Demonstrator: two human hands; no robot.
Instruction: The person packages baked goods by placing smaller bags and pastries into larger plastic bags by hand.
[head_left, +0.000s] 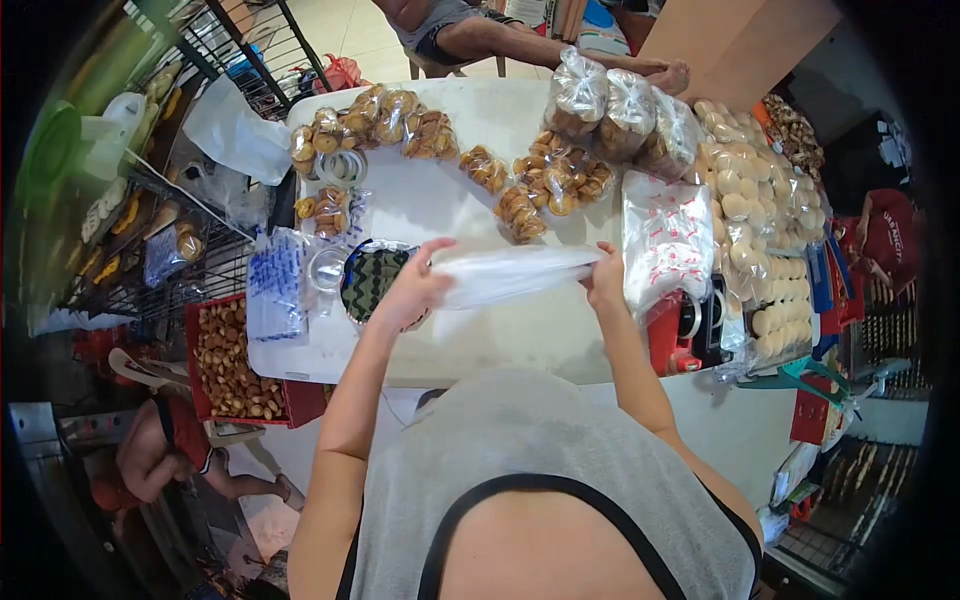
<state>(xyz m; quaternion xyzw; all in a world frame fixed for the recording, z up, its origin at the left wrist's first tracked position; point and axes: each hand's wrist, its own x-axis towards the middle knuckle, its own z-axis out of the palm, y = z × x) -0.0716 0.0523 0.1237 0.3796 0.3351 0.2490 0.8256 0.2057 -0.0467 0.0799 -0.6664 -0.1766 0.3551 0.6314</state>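
Currently, a whitish plastic bag (515, 277) stretches above the desk (530, 352), its right end pinched in the right hand's (606, 280) grip. Left hand (425, 283) at the other end, blurred; cannot tell whether its grip is closed. Bagged bread (563, 178) beyond; printed bags (667, 235) lie to the right.

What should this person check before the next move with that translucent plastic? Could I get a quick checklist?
1. Right hand grips one end of the translucent plastic: ok.
2. Left hand grips the other end firmly: cannot tell; it is at that end, but blurred.
3. Plastic is open: cannot tell; it is too blurred.
4. Bagged rolls are out of the hands' grip: ok; they lie farther up the table.
5. Red-printed plastic bags are close by: ok; they lie beside the right hand.
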